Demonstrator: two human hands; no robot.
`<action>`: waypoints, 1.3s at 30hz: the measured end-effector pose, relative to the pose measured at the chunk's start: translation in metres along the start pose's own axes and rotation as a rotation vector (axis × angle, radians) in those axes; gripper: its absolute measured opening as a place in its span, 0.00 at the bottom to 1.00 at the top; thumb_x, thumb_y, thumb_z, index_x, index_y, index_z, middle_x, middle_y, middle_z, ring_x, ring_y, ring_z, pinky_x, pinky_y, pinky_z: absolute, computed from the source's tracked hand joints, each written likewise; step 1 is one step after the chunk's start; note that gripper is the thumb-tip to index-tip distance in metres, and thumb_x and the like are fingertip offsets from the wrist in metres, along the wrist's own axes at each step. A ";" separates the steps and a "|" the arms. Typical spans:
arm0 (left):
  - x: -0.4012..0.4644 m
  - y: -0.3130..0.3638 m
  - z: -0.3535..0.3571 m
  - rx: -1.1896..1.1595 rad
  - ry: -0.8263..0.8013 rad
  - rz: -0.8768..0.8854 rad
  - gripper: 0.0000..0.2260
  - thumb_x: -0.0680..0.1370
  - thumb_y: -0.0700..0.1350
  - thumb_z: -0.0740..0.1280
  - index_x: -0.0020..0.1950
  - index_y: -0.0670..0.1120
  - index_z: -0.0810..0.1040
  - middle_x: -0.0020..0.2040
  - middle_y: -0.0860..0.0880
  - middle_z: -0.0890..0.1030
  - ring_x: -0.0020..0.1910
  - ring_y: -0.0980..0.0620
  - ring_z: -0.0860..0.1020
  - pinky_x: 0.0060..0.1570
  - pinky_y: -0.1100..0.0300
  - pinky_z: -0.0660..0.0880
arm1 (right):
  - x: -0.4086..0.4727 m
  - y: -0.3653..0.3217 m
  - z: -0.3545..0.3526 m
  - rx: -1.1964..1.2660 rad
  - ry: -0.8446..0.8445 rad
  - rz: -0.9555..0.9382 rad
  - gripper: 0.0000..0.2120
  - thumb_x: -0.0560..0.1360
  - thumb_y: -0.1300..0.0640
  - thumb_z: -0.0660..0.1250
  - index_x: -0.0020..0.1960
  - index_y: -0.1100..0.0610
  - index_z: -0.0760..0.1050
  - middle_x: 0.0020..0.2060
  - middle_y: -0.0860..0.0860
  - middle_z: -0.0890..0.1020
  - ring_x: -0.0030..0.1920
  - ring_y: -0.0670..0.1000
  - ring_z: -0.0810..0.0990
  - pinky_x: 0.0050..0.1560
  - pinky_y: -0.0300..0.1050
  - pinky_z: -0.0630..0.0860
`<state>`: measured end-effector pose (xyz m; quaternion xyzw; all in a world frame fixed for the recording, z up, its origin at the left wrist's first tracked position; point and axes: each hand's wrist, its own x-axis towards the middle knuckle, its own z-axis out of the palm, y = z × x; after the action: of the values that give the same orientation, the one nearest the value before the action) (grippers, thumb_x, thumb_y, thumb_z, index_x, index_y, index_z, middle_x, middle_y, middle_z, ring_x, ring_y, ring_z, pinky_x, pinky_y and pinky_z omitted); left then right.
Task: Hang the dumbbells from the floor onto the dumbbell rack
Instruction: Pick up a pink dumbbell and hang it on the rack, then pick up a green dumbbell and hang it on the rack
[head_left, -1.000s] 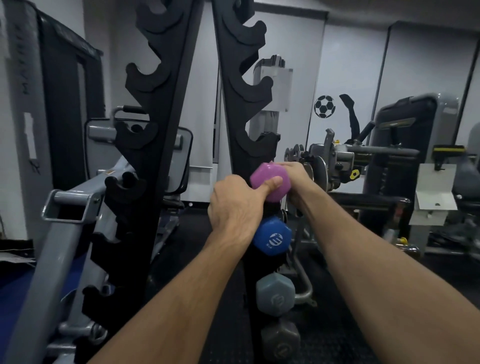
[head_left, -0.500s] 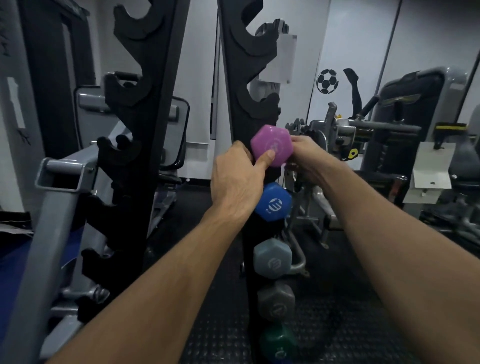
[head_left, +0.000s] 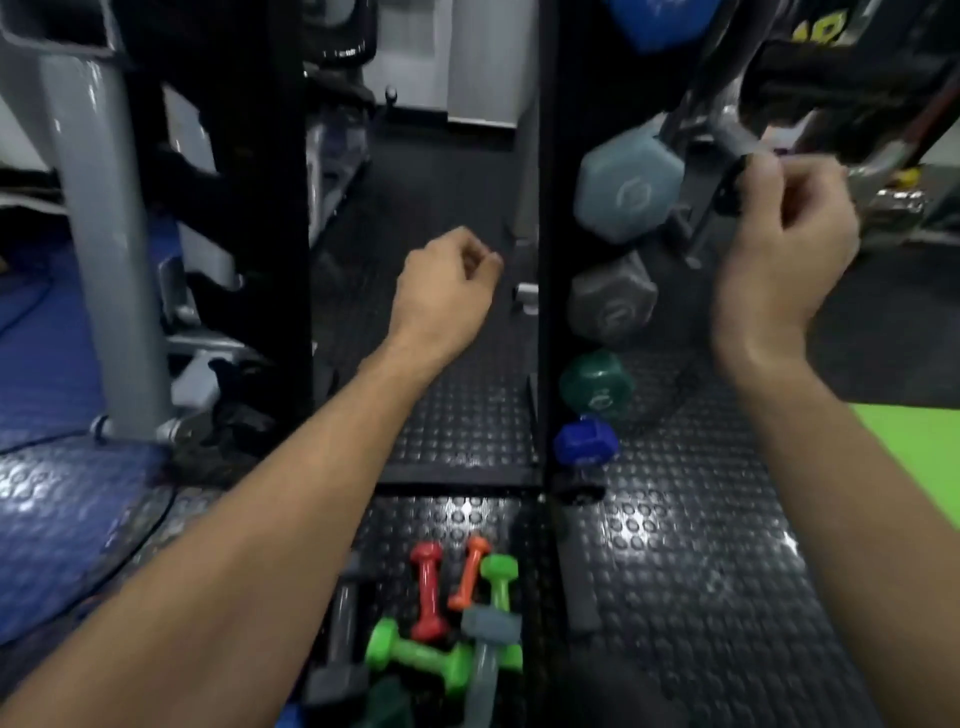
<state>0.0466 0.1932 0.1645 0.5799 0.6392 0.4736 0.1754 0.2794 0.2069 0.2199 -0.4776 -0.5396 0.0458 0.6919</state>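
Note:
Several small dumbbells lie on the studded floor near my feet: a red one (head_left: 428, 592), an orange one (head_left: 467, 579), two green ones (head_left: 415, 654), a grey one (head_left: 485, 654) and a dark one (head_left: 340, 639). The black rack upright (head_left: 550, 260) rises in front of them. It carries a pale blue dumbbell (head_left: 623, 182), a grey one (head_left: 613, 301), a dark green one (head_left: 597, 384) and a blue one (head_left: 584, 441). My left hand (head_left: 447, 291) hangs loosely curled left of the upright and holds nothing. My right hand (head_left: 784, 244) hovers loosely curled right of the racked dumbbells, holding nothing.
The rack's second black upright (head_left: 260, 260) stands to the left, beside a grey machine post (head_left: 104, 234). Another machine's metal frame (head_left: 727, 135) sits just behind my right hand. A blue mat (head_left: 47, 364) lies at left and a green floor patch (head_left: 909, 441) at right.
Both hands have let go of the purple dumbbell on the rack and dropped lower. My view has tilted down to the floor, and the purple dumbbell is out of view.

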 end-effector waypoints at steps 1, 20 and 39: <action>-0.008 -0.022 0.010 0.031 -0.047 -0.045 0.08 0.78 0.55 0.66 0.44 0.52 0.79 0.40 0.51 0.84 0.40 0.48 0.84 0.44 0.47 0.82 | -0.026 0.017 -0.006 -0.018 -0.012 0.009 0.11 0.82 0.51 0.64 0.41 0.50 0.72 0.32 0.40 0.72 0.34 0.35 0.70 0.41 0.34 0.67; -0.184 -0.307 0.095 0.295 -0.561 -0.836 0.11 0.77 0.43 0.67 0.54 0.41 0.86 0.51 0.40 0.86 0.51 0.42 0.85 0.52 0.54 0.81 | -0.321 0.225 0.109 -0.666 -1.811 0.097 0.12 0.76 0.48 0.68 0.55 0.52 0.84 0.52 0.54 0.86 0.55 0.55 0.84 0.51 0.45 0.78; -0.187 -0.313 0.084 0.185 -0.516 -0.847 0.05 0.77 0.44 0.67 0.47 0.48 0.83 0.53 0.44 0.86 0.54 0.45 0.83 0.57 0.55 0.79 | -0.386 0.250 0.118 -0.636 -1.727 0.196 0.14 0.76 0.53 0.74 0.58 0.59 0.80 0.55 0.56 0.83 0.57 0.56 0.82 0.56 0.43 0.75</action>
<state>-0.0192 0.0956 -0.1908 0.3811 0.7936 0.1435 0.4522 0.1392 0.1908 -0.2340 -0.4888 -0.8124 0.2940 -0.1209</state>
